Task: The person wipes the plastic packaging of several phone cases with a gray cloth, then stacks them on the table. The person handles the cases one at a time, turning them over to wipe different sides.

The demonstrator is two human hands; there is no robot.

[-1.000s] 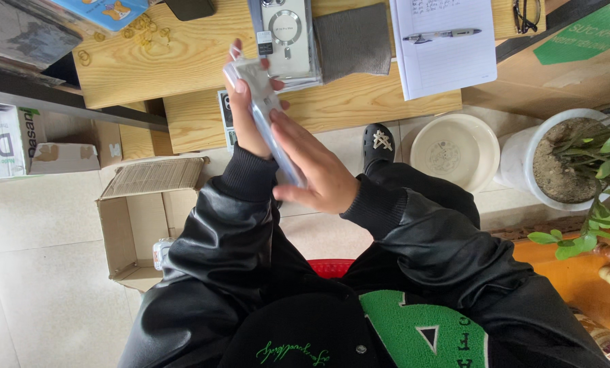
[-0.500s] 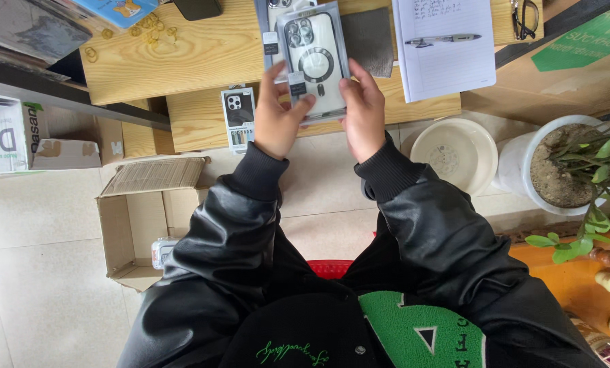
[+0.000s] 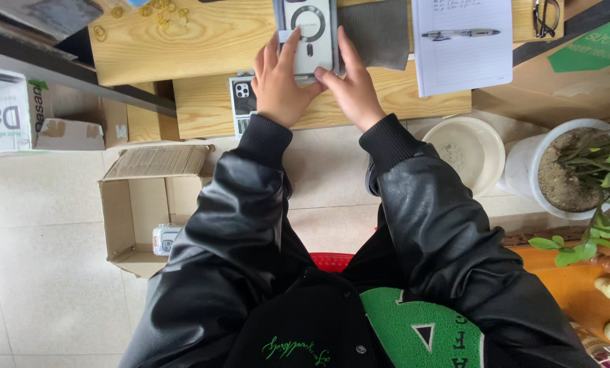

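A clear phone case [image 3: 308,27] with a round ring on its back lies flat at the far edge of the wooden desk [image 3: 202,41]. My left hand [image 3: 279,85] grips its lower left side, with fingers laid up along the case. My right hand [image 3: 351,87] pinches its lower right corner. Both arms are in black leather sleeves. The top of the case is cut off by the frame edge.
A grey cloth [image 3: 381,33] lies right of the case, then a notepad [image 3: 463,58] with a pen [image 3: 460,33] and glasses [image 3: 547,17]. A boxed phone case [image 3: 241,102] sits by my left wrist. On the floor are an open cardboard box [image 3: 138,208], a white bowl [image 3: 472,153] and a potted plant [image 3: 567,170].
The case went from edge-on between my raised hands to flat on the desk, farther from me. Both hands followed it forward and now hold its lower end.
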